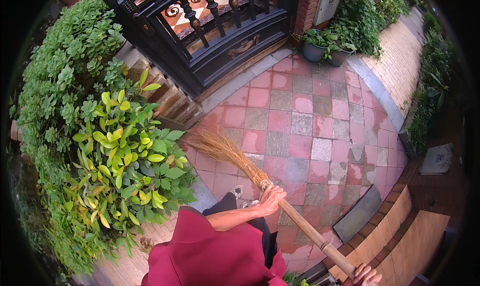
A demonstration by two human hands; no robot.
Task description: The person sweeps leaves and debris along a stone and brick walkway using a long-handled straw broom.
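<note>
A long broom lies diagonally across the view, its brown twig bristles (215, 145) spread over the tiles at the upper left end. My left hand (272, 199) is wrapped around the broom where the bound twigs meet the wooden handle (307, 228). Farther down the handle, at the bottom right edge, my right hand (364, 275) grips it; part of that hand is cut off by the frame. The bristle tips are close to the base of a brick wall (165, 94) and the leafy bushes. Beneath the broom is a pink and grey checkered tile floor (300, 124), partly wet.
A black metal gate (240, 45) with a keypad lock (127, 4) stands ahead. Potted plants (315, 49) sit by a brick pillar (305, 8). Dense bushes (127, 154) crowd the left. Brick-edged steps (378, 229) and a dark slab (358, 212) are at the lower right.
</note>
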